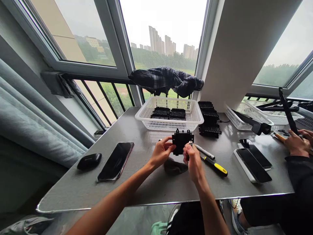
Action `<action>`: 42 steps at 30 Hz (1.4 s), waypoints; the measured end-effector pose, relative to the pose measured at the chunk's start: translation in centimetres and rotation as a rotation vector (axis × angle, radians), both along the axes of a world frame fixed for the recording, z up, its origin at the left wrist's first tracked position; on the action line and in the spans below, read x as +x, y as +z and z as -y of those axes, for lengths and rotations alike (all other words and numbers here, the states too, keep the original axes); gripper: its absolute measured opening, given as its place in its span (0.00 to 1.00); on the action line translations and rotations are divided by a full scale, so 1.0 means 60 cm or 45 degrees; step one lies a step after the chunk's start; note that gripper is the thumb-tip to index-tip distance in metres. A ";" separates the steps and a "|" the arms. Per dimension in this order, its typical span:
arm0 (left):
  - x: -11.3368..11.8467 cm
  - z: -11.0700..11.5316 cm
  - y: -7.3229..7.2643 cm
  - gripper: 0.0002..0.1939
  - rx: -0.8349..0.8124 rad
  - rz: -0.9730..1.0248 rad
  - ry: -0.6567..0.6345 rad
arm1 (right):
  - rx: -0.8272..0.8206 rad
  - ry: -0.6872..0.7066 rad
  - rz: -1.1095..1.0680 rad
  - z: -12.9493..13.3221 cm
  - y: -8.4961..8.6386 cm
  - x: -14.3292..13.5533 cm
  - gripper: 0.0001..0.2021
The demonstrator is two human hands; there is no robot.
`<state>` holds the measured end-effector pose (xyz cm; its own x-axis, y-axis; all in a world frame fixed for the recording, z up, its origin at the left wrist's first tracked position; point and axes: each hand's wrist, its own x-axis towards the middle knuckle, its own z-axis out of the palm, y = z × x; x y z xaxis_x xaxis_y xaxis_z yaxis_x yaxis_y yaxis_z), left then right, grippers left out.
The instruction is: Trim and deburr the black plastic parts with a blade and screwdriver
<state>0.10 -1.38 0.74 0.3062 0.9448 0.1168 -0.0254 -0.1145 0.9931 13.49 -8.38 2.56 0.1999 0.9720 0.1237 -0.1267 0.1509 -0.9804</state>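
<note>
My left hand (160, 151) grips the left edge of a black plastic part (181, 141), held upright above the grey table (146, 186). My right hand (193, 159) pinches the part's lower right corner and also holds a small tool whose tip shows at the fingers; what tool it is I cannot tell. A yellow-and-black screwdriver (215, 165) and a white pen (204, 151) lie on the table just right of my right hand.
A white basket (195, 120) with similar black parts stands behind; more are stacked (209, 122) to its right. Phones lie at left (116, 161) and right (254, 158); a black case (89, 161) is at far left. Another person's hands (297, 143) work at the right edge.
</note>
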 end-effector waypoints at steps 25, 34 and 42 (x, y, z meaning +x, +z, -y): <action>0.000 0.023 0.017 0.14 0.359 -0.298 -0.083 | -0.393 0.526 -0.716 -0.012 0.001 0.000 0.14; -0.003 0.019 0.018 0.12 0.359 -0.283 -0.017 | -0.368 0.429 -0.815 -0.008 0.009 0.005 0.13; -0.003 0.018 0.015 0.13 0.339 -0.272 0.031 | -0.337 0.370 -0.888 -0.009 0.010 0.006 0.14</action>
<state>-0.07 -2.49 1.67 0.3284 0.8970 0.2958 0.1859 -0.3684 0.9109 13.83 -7.81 3.18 -0.1197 0.9766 -0.1784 -0.7222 -0.2090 -0.6594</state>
